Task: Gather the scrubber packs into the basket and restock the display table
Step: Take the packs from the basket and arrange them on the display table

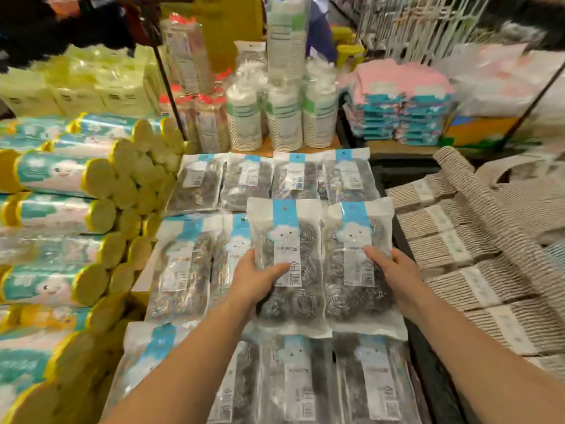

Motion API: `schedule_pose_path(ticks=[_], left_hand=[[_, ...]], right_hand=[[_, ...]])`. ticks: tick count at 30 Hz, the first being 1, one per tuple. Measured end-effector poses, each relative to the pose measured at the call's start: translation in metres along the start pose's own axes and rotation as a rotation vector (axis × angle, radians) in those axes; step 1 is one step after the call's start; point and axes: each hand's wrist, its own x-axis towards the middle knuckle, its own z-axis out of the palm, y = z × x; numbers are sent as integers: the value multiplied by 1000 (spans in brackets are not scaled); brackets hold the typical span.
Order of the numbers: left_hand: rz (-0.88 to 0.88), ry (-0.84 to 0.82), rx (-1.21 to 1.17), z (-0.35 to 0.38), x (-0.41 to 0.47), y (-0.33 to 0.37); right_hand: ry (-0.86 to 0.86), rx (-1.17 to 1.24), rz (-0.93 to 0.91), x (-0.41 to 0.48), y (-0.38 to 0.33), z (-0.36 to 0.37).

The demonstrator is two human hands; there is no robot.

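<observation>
Left pack (290, 298) is pinched by left hand (260, 278), right pack (357, 298) by right hand (394, 270); long axes are kept parallel, pointing away.

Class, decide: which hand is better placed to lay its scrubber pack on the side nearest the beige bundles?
Right. The right hand grips the right pack, which hangs nearest the beige bundles; the left hand holds the farther pack.
</observation>
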Motion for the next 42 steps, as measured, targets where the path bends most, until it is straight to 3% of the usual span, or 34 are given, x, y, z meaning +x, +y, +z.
schedule_pose_path(ticks=[9, 12, 17, 22, 26, 28, 32, 37, 42], left_hand=[[-56, 71, 267, 48, 36, -24], [14, 96, 408, 54, 39, -23], [76, 128, 636, 62, 39, -14], [303, 189, 952, 65, 30, -11], [335, 6, 1166, 64, 28, -16], [316, -86, 1165, 63, 27, -18], [383, -71, 1006, 44, 11, -9], [390, 67, 905, -43, -33, -11], [279, 288, 847, -186, -114, -47]], right_hand=[[-22, -1, 177, 59, 40, -19], [44, -117, 152, 70, 51, -16], [301, -334, -19, 62, 52, 1], [390, -575, -72, 54, 48, 4], [411, -701, -121, 46, 40, 1], [415, -745, -163, 38, 35, 3], [389, -792, -300, 13, 18, 19], [244, -707, -499, -33, -4, 86], [-22, -708, -613, -116, 2, 210]])
